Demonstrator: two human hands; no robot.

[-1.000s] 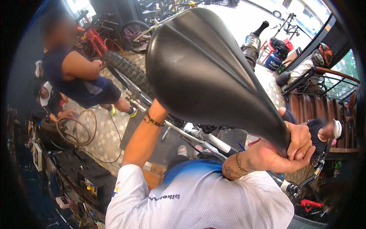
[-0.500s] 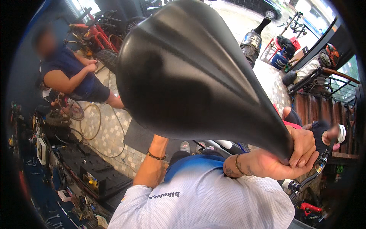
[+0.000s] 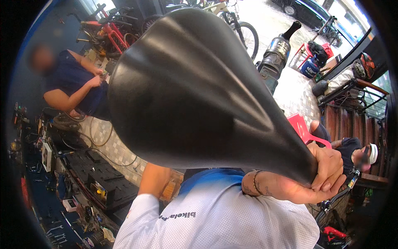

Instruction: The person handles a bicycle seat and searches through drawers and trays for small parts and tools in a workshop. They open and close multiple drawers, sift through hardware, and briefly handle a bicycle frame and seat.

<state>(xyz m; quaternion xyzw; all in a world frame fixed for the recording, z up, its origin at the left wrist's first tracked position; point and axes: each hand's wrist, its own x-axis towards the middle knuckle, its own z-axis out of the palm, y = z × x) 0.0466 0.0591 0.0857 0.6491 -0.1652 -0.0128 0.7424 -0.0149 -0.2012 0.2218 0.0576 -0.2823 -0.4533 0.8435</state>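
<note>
Saddle (image 3: 195,95) fills the middle of the view, a big black bicycle seat, broad end up at the top and narrowing down to its nose at the lower right. Right hand (image 3: 321,176) is clamped on that nose, fingers (image 3: 331,164) curled tight around the tip, a dark bracelet (image 3: 256,182) on the wrist just behind it. Left forearm (image 3: 154,179) comes up from the white and blue jersey (image 3: 215,216) and disappears behind the underside of the saddle; the left hand is hidden there, so whether its fingers are open or closed cannot be told.

Over at the upper left, another person in a dark blue shirt (image 3: 76,81) crouches with both hands drawn together in front of them, beside a red bicycle (image 3: 110,35). Below them, cables (image 3: 103,141) loop across the tiled floor (image 3: 110,149), and a black tool case (image 3: 101,178) lies open near the left edge, small tools scattered around it. On the right, a second person in a dark top (image 3: 348,149) sits by the wooden slats (image 3: 340,122), with a red plastic chair (image 3: 302,128) just behind the gripping hand. A grey cylinder with a black neck (image 3: 277,50) stands at the upper right.
</note>
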